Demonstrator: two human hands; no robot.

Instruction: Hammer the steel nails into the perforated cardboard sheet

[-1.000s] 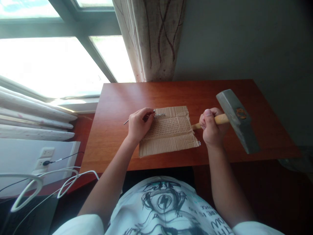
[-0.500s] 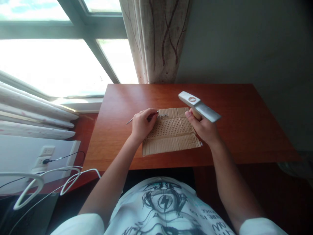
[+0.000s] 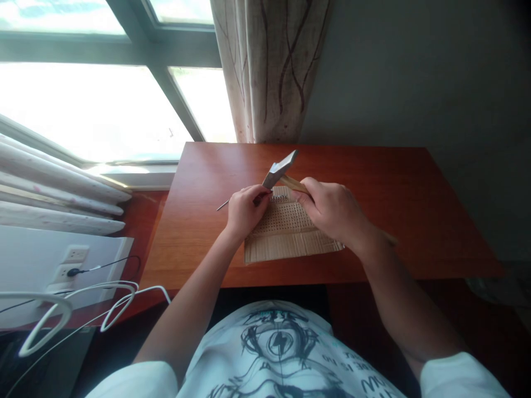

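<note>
My left hand [image 3: 245, 211] is closed in a pinch at the far left edge of a corrugated cardboard piece [image 3: 292, 245]. What its fingertips hold is too small to make out. A thin metal rod [image 3: 223, 205] sticks out behind that hand over the table. My right hand [image 3: 332, 213] grips the wooden handle of a hammer [image 3: 280, 168]. The hammer's metal head is tilted, with one end right at my left fingertips. Beside them, a short row of small silvery pieces [image 3: 280, 197] stands on the cardboard, which has many small holes. My right hand hides the cardboard's right side.
The reddish-brown wooden table [image 3: 199, 243] carries the cardboard. A window and a patterned curtain [image 3: 277, 72] stand behind it, a grey wall to the right. White cables [image 3: 120, 309] loop at lower left near a wall socket [image 3: 64, 272].
The hammer in my right hand has swung left and down, so its head has come to my left fingertips. My left hand keeps its pinch in nearly the same place.
</note>
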